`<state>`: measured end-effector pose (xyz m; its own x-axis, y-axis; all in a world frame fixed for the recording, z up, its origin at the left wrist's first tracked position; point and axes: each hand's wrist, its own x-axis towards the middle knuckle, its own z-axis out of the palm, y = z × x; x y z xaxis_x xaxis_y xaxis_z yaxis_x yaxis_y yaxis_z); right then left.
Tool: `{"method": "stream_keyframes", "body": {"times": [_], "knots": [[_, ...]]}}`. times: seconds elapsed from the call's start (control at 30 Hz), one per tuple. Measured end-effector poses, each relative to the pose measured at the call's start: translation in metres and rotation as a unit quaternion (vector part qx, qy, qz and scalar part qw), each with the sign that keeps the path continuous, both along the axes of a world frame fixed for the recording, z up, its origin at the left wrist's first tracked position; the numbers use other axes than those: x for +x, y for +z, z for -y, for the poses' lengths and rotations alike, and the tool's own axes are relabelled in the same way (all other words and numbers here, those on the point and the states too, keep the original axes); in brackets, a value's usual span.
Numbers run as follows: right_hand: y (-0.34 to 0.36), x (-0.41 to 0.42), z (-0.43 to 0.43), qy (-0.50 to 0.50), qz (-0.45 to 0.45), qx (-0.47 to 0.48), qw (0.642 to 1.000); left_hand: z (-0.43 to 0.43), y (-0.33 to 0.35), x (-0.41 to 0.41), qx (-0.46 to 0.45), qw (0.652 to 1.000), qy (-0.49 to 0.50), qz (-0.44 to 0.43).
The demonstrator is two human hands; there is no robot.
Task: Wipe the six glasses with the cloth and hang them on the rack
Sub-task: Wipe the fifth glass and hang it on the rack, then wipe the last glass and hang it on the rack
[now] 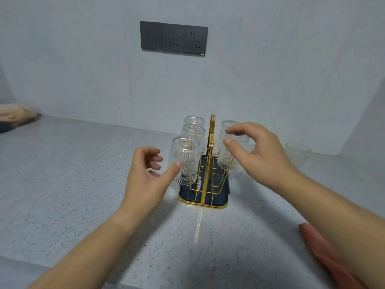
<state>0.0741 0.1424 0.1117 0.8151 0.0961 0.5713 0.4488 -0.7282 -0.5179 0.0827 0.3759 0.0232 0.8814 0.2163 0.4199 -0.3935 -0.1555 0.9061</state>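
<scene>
A gold wire rack [209, 163] stands on a dark tray [216, 198] on the speckled counter [83, 184]. On the left side of the rack 3 glasses hang upside down in a row: the front left glass [184, 161], the middle left glass [193, 132] behind it, and the back left glass [193, 120] nearest the wall. On the right side of the rack hang 2 more, the front right glass [226, 161] and the back right glass [227, 123]. A 6th, the loose glass [296, 155], stands on the counter well to the right of the rack. The left hand [145, 176] is just left of the rack, fingers loosely curled and grasping nothing, the thumb stretched toward the front left glass; whether it touches cannot be told. The right hand [256, 151] hovers over the front right glass, fingers spread and arched, released, with no plain grip on it. The pink cloth [325, 253] lies on the counter to the near right of the rack, partly under the right forearm. On the wall behind the rack is a dark socket panel [174, 38].
</scene>
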Motion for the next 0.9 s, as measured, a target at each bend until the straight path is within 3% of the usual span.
{"method": "stream_keyframes", "body": {"times": [0.07,0.17,0.33,0.53,0.77,0.9], "knots": [[-0.014,-0.012,0.023,-0.018,0.000,0.019,1.000,0.011,0.005,-0.018,-0.041,0.999,-0.029,0.013],[-0.037,-0.025,0.065,-0.046,-0.026,0.087,0.995,0.042,0.007,-0.041,-0.058,0.983,-0.174,-0.019],[-0.063,-0.036,0.136,-0.108,-0.106,0.196,0.969,0.112,-0.006,-0.051,0.024,0.927,-0.354,-0.121],[-0.091,-0.020,0.209,-0.173,-0.150,0.282,0.932,0.197,-0.013,-0.006,0.055,0.916,-0.348,-0.190],[-0.104,0.020,0.249,-0.153,-0.169,0.286,0.931,0.280,-0.020,0.067,0.114,0.914,-0.319,-0.224],[-0.105,0.045,0.261,-0.157,-0.185,0.271,0.931,0.314,-0.013,0.110,0.062,0.924,-0.304,-0.224]]}}
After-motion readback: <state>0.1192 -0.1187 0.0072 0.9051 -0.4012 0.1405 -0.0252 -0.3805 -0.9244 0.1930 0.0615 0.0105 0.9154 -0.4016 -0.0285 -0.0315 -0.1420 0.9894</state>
